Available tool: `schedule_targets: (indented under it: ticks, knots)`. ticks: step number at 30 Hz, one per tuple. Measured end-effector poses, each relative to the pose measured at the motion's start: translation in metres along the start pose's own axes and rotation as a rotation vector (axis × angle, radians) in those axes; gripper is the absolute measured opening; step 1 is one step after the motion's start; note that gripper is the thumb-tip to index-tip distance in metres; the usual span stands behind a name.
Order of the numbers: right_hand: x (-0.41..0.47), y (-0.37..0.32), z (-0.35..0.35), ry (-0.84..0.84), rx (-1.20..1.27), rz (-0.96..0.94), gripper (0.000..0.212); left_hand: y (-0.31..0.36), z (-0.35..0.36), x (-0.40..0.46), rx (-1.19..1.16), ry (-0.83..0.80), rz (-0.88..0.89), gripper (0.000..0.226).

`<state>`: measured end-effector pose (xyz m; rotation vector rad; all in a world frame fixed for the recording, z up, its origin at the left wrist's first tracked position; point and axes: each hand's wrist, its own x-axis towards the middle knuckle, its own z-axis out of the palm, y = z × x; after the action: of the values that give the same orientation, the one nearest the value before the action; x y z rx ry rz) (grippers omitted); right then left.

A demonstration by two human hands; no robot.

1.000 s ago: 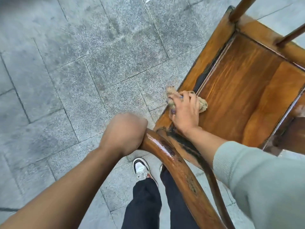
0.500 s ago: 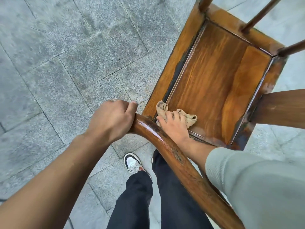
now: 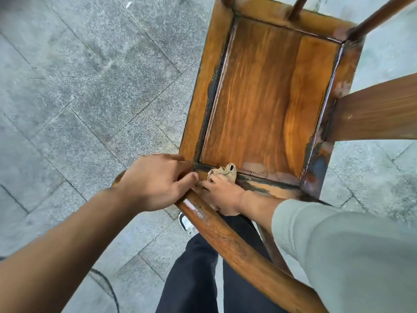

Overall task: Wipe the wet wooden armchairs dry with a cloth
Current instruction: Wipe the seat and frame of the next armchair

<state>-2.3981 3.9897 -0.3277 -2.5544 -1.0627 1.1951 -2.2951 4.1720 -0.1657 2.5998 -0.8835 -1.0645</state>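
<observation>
Right hand (image 3: 222, 195) clutches cloth (image 3: 223, 171) on armchair (image 3: 259, 105) | left hand (image 3: 153, 179) grips armrest (image 3: 225, 240)

Right hand (image 3: 223, 195) presses cloth (image 3: 223, 172) on armchair (image 3: 266, 105) frame.

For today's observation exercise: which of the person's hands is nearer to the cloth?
Right. The right hand holds the cloth against the seat frame's near rail. The left hand grips the curved armrest just beside it, not touching the cloth.
</observation>
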Motion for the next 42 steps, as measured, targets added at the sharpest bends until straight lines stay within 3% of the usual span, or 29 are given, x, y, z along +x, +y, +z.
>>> schedule_targets:
  ticks: [3, 7, 9, 12, 17, 22, 25, 28, 31, 35, 38, 40, 42]
  knots:
    - [-0.009, 0.015, -0.009, -0.05, 0.094, -0.111, 0.067, 0.0, -0.009, 0.008, -0.05, -0.22, -0.074, 0.044]
    - [-0.029, 0.054, -0.023, 0.276, 0.246, 0.133, 0.077, 0.004, -0.015, 0.041, -0.298, -0.443, -0.294, 0.034]
    - [-0.042, 0.075, -0.024, 0.386, 0.204, 0.338, 0.08, 0.002, -0.004, 0.073, -0.147, -0.402, -0.291, 0.036]
    - [-0.07, 0.096, -0.008, 0.344, 0.17, 0.536, 0.075, -0.001, 0.017, 0.118, 0.047, -0.306, -0.282, 0.049]
    - [-0.112, 0.081, 0.045, 0.077, 0.511, 0.584, 0.077, 0.011, 0.046, 0.171, 0.228, -0.295, -0.224, 0.079]
    - [-0.107, 0.101, 0.024, -0.097, 0.687, 0.639, 0.075, 0.027, 0.065, 0.208, 0.266, -0.171, -0.081, 0.112]
    - [-0.105, 0.111, 0.015, 0.044, 0.609, 0.723, 0.071, 0.031, 0.068, 0.234, 0.34, -0.149, 0.003, 0.133]
    - [-0.102, 0.129, 0.016, 0.373, 0.552, 1.092, 0.076, 0.031, 0.072, 0.26, 0.426, -0.215, -0.017, 0.152]
    - [-0.099, 0.112, 0.028, 0.435, 0.713, 1.396, 0.075, 0.029, 0.076, 0.264, 0.426, -0.235, -0.019, 0.159]
    - [-0.084, 0.036, 0.047, 0.154, 0.699, 1.362, 0.072, 0.034, 0.067, 0.266, 0.442, -0.249, 0.012, 0.16]
    - [-0.085, 0.02, 0.051, 0.013, 0.986, 1.375, 0.057, 0.038, 0.067, 0.258, 0.418, -0.284, -0.013, 0.157]
    - [-0.093, 0.027, 0.045, 0.067, 1.05, 1.346, 0.053, 0.036, 0.067, 0.257, 0.436, -0.285, -0.023, 0.157]
    - [-0.107, 0.049, 0.033, 0.257, 0.949, 1.342, 0.054, 0.035, 0.07, 0.263, 0.46, -0.263, -0.017, 0.158]
